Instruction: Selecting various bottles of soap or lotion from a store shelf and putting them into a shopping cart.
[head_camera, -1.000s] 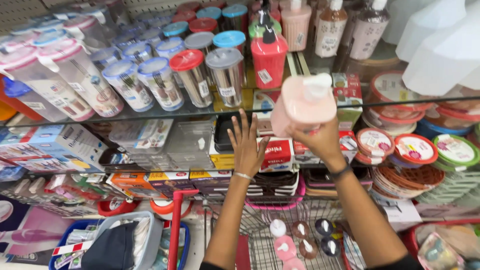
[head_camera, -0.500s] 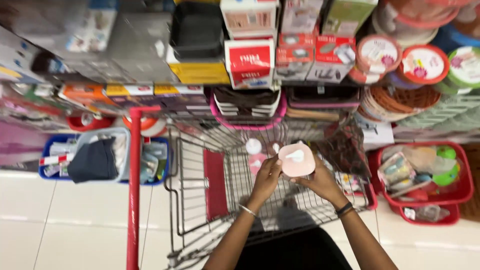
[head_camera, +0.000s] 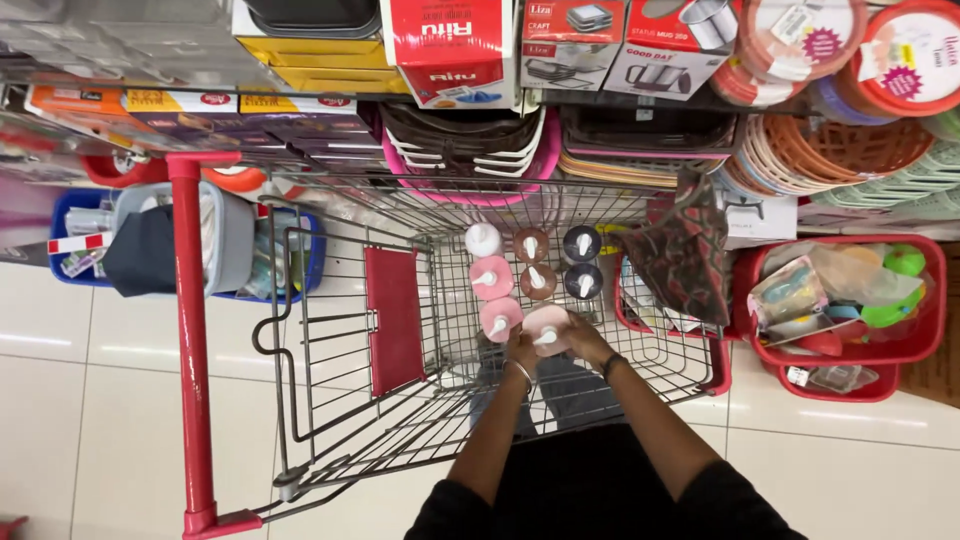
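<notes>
The pink pump bottle (head_camera: 548, 330) stands upright in the middle of the frame, low inside the wire cart (head_camera: 330, 400) — just right of another pink bottle (head_camera: 500, 318). Both hands pinch it: left hand (head_camera: 520, 352) from the left, right hand (head_camera: 585, 340) from the right, equally near.

Seven pump bottles (head_camera: 528, 283) down in the shopping cart (head_camera: 330, 330): three pink, two brown, one white, one dark. Two hands (head_camera: 520, 350) are on the nearest pink one (seen from above). Two red baskets (head_camera: 925, 330) at right.
</notes>
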